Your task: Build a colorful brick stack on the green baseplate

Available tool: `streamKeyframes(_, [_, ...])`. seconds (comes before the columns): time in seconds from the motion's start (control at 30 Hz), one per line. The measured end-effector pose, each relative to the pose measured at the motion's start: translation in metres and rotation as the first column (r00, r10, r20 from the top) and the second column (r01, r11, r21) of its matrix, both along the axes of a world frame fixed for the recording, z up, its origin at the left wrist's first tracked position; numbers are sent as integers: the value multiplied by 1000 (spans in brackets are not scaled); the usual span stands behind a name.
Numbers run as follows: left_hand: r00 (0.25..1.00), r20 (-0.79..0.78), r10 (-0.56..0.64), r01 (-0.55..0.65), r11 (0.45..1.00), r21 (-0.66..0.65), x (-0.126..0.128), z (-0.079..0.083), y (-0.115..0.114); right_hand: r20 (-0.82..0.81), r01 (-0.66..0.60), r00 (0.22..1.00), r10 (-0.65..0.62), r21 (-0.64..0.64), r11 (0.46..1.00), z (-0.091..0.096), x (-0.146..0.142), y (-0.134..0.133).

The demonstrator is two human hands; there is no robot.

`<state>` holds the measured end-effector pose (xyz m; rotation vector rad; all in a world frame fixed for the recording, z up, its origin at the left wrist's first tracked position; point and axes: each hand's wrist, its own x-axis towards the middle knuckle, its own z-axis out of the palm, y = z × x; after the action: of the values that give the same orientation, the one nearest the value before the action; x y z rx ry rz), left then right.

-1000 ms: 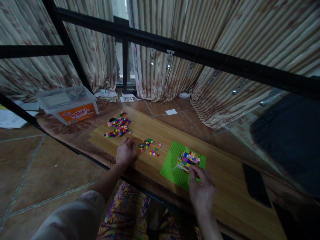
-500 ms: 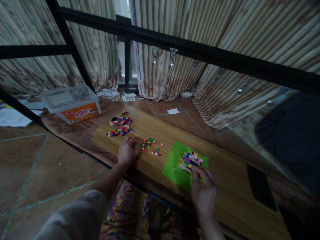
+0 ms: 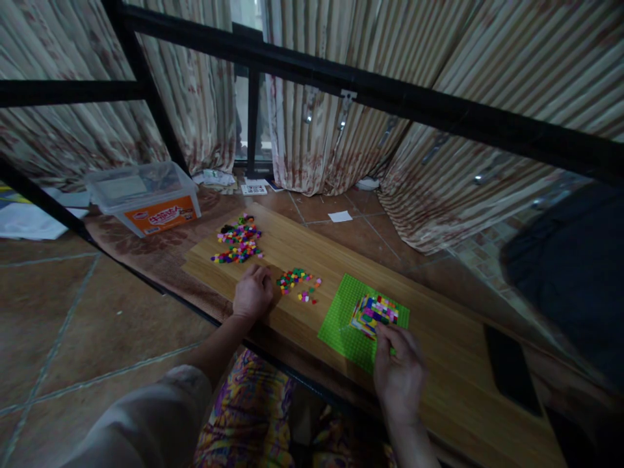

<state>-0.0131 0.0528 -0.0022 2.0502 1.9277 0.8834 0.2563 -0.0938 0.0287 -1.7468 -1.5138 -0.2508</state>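
Observation:
My left hand [image 3: 252,294] rests curled in a loose fist on the wooden board [image 3: 439,364], just left of a small scatter of coloured bricks [image 3: 297,283]; nothing shows in it. My right hand [image 3: 398,367] lies on the near edge of a green baseplate [image 3: 341,318]. Its fingers are pinched at the near side of a multicoloured brick block [image 3: 374,311] built on that plate. A bigger pile of coloured bricks [image 3: 237,241] lies farther back on the board's left end.
A clear plastic box with an orange label [image 3: 146,197] stands on the rug at the back left. A dark phone [image 3: 511,370] lies on the board's right end. Striped curtains, a black metal frame and papers on the tiled floor are behind.
The view has drifted slightly, so everything sits a little to the right. Both hands stay where they were, the right one still at the block's near side.

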Motion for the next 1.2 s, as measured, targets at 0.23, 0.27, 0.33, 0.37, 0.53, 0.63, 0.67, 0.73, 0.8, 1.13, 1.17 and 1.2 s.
streamKeyframes(0.23, [1000, 6, -19, 19, 1000, 4, -1, 2, 0, -17, -5, 1000, 5, -10, 1000, 2, 0, -1])
streamKeyframes(0.27, [1000, 6, -18, 18, 1000, 8, -1, 1, 0, -22, -5, 1000, 5, 0, 1000, 2, -1, -2])
streamKeyframes(0.33, [1000, 8, -17, 17, 1000, 13, -1, 0, 0, -41, 12, 999, -11, 44, 999, 3, -2, -6])
streamKeyframes(0.37, [1000, 6, -18, 18, 1000, 13, -1, 0, 0, -55, 31, 998, -27, 73, 997, 4, -4, -8])
streamKeyframes(0.53, [1000, 8, -16, 16, 1000, 16, -1, -1, 1, -177, -3, 984, 19, 94, 996, 3, -28, -19])
streamKeyframes(0.63, [1000, 18, -18, 17, 1000, 13, -1, -1, 1, -238, -140, 962, 136, -2, 990, -4, -49, -22])
streamKeyframes(0.67, [1000, 20, -21, 20, 1000, 11, -1, -2, 0, -251, -169, 956, 154, -42, 985, -7, -55, -22])
streamKeyframes(0.73, [1000, 20, -22, 21, 1000, 12, -1, -2, 0, -275, -197, 948, 161, -107, 975, -12, -65, -20])
streamKeyframes(0.8, [1000, 19, -19, 19, 1000, 17, -1, -2, 0, -291, -215, 942, 166, -142, 966, -16, -72, -13])
streamKeyframes(1.13, [999, 33, -27, 26, 1000, 8, -1, -2, 1, -117, -246, 966, 230, -147, 958, -23, -85, 43])
streamKeyframes(1.17, [999, 34, -26, 25, 1000, 6, -1, -2, 1, -91, -248, 967, 236, -156, 956, -23, -86, 48])
streamKeyframes(1.2, [999, 33, -24, 24, 1000, 4, -1, -3, 1, -68, -252, 968, 243, -173, 952, -22, -87, 52])
